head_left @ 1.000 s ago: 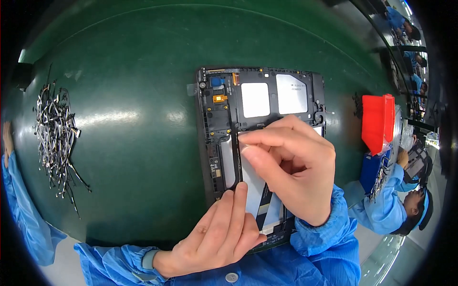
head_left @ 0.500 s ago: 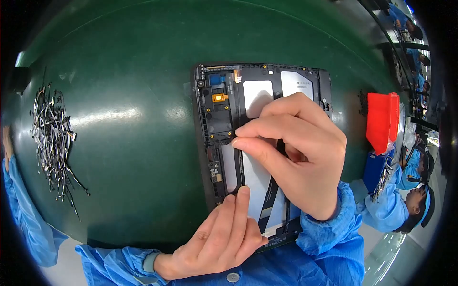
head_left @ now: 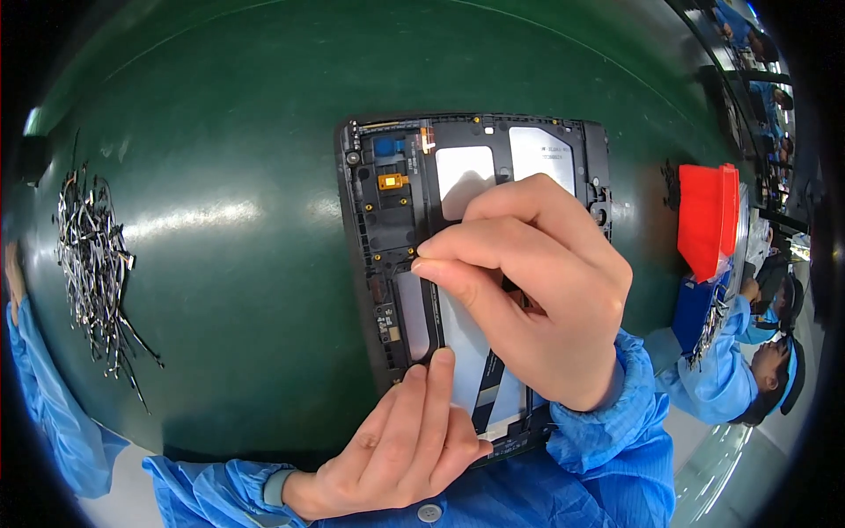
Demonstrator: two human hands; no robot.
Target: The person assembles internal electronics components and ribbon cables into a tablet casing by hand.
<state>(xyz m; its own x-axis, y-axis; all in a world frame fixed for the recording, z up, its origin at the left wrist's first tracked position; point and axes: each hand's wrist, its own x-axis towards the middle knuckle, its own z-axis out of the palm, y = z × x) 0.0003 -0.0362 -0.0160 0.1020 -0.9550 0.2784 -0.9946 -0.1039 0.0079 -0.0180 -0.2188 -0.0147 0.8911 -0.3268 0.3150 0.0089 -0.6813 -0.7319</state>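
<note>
Head cam, tablet [head_left: 459, 327] long axis near-far, far end L-leaning, R hand [head_left: 546, 295] pinched, contents unclear, L hand [head_left: 398, 447] unclenched

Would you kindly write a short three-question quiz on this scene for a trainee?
1. Which hand forms a pinch over the opened device?
2. True or false: the pile of thin cables lies to the left of the device.
3. Fill in the colour: next to the blue bin is a ____ bin.

Key:
1. The right hand.
2. True.
3. Red.
</note>
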